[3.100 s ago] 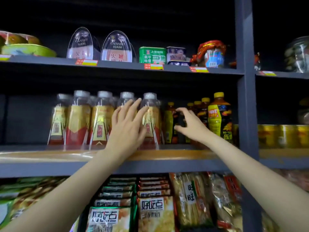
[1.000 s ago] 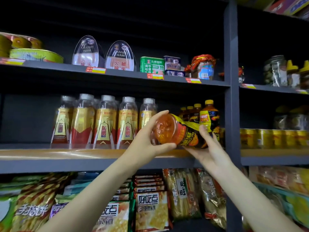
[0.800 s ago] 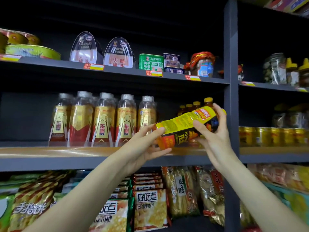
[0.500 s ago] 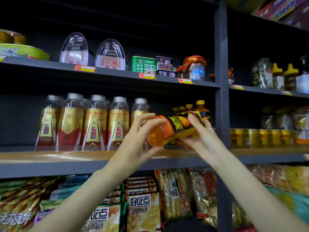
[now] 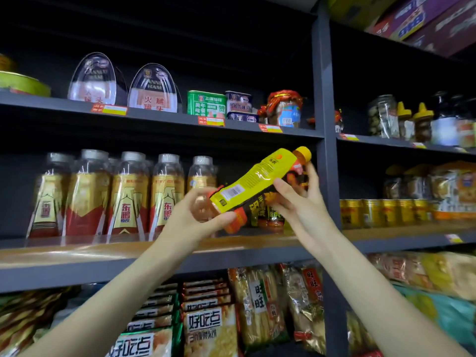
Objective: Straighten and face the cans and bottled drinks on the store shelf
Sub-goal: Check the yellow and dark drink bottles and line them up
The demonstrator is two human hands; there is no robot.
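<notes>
Head view: gold-label bottles [image 5: 128, 191] stand faced at centre left; left hand [image 5: 190, 222] grips the yellow-label bottle [image 5: 253, 182] by its base, right hand [image 5: 298, 199] clasps its neck. Half a second back it lay flatter; now barcode side shows, cap tilted upper right, so facing remains undone.

The single head-worn view looks forward and slightly upward at a dark grey metal shelving unit [image 5: 320, 130], close enough that both forearms reach in from 6 o'clock. A yellow-labelled plastic bottle with a yellow cap [image 5: 253, 181] sits near centre. Clear bottles with gold and red labels [image 5: 123, 194] stand toward 9 o'clock, gold tins [image 5: 381, 212] toward 3 o'clock, and snack packets [image 5: 206, 328] lie at 6 o'clock.
</notes>
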